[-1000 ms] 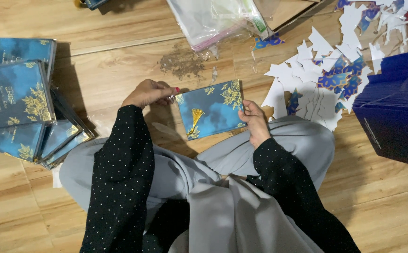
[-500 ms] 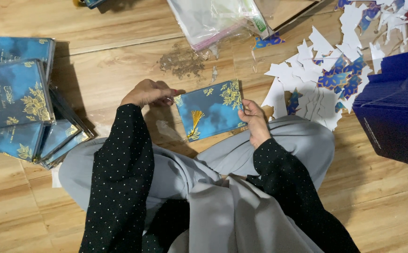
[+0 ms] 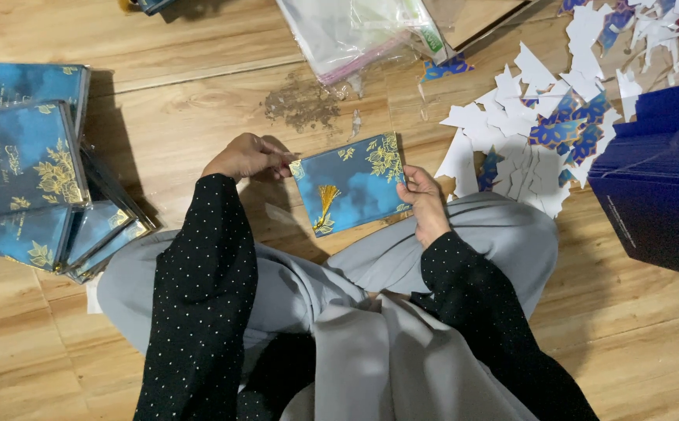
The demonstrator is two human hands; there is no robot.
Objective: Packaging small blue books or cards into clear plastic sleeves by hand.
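Note:
I hold a blue card [image 3: 351,183] with gold floral print and a small gold tassel between both hands, above my lap. My left hand [image 3: 247,156] pinches its left edge with closed fingers. My right hand [image 3: 423,199] grips its right edge, thumb on the face. The card tilts slightly, its lower left corner nearest my knees. I sit cross-legged on a wooden floor [image 3: 199,101], in grey trousers and black dotted sleeves.
A stack of similar blue cards in clear sleeves [image 3: 24,168] lies at the left. White and blue paper scraps [image 3: 542,117] litter the right. A dark blue pile of sheets [image 3: 659,179] sits far right. Clear plastic bags [image 3: 347,31] lie at the top.

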